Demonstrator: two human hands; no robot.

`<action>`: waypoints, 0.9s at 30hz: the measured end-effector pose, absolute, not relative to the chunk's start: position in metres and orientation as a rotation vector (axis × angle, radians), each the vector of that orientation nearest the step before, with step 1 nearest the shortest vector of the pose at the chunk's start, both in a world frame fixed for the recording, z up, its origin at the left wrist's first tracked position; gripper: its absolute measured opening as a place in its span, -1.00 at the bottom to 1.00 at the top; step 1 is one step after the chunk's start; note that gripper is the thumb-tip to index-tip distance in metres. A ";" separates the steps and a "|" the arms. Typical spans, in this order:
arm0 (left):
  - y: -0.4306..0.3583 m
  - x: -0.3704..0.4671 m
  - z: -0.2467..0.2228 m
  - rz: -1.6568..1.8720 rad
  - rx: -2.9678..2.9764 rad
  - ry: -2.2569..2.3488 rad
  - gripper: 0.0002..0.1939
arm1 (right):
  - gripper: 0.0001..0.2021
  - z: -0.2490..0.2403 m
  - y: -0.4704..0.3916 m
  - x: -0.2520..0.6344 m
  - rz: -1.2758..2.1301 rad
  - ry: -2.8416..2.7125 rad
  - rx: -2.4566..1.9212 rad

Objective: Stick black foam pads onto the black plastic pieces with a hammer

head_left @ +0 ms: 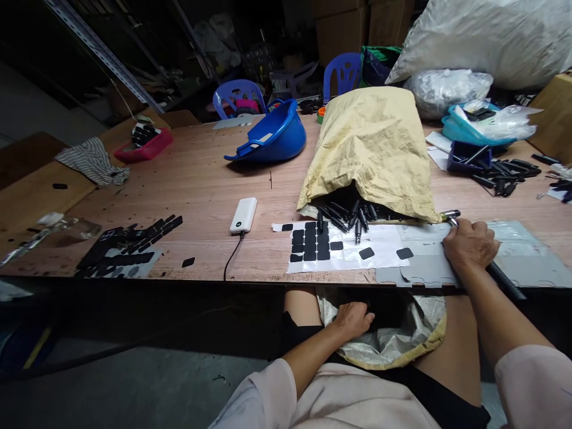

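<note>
Table (192, 179), wood-grained, spanning the scene from left to right. Yellow sack (370, 143), lying right of centre, its mouth turned to the near edge. Lap sack (384, 347), open between the seated person's thighs, below the near edge. Grey board (420, 271), flat along the near edge at right. Blue basin (286, 143), tilted, at the far side, left of the yellow sack. Black-handled tool (504, 280), slanting over the grey board, its metal end beside the yellow sack's near right corner. Right hand (471, 243), clenched around this tool. Left hand (353, 320), fingers curled at the lap sack's mouth; whether they grasp anything cannot be told in the shadow. Black pen-like pieces (363, 220), spilling from the yellow sack onto a white sheet (388, 241).
</note>
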State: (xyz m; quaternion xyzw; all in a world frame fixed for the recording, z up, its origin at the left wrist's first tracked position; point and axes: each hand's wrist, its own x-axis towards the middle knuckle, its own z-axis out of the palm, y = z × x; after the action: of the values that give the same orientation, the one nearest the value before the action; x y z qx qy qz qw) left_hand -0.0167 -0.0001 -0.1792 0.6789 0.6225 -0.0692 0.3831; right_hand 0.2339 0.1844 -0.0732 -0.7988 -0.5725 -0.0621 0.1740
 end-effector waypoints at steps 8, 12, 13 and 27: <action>-0.007 -0.018 -0.145 0.370 2.104 1.320 -0.77 | -0.56 -0.075 0.186 0.236 -0.191 -1.647 -2.256; 0.041 -0.052 -0.095 1.123 2.094 1.604 -0.74 | -0.53 -0.072 0.184 0.232 -0.223 -1.656 -2.290; 0.061 -0.064 -0.083 1.237 1.978 1.785 -0.73 | -0.52 -0.072 0.183 0.231 -0.227 -1.658 -2.300; 0.145 -0.127 -0.059 0.724 1.280 2.531 -0.85 | -0.57 -0.073 0.184 0.233 -0.191 -1.676 -2.276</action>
State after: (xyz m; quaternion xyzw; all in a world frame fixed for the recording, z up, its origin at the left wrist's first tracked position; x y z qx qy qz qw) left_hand -0.1272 0.1455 -0.0587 0.4348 0.8597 0.2458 0.1069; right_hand 0.2329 0.1836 -0.0732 -0.7938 -0.5846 -0.0668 0.1538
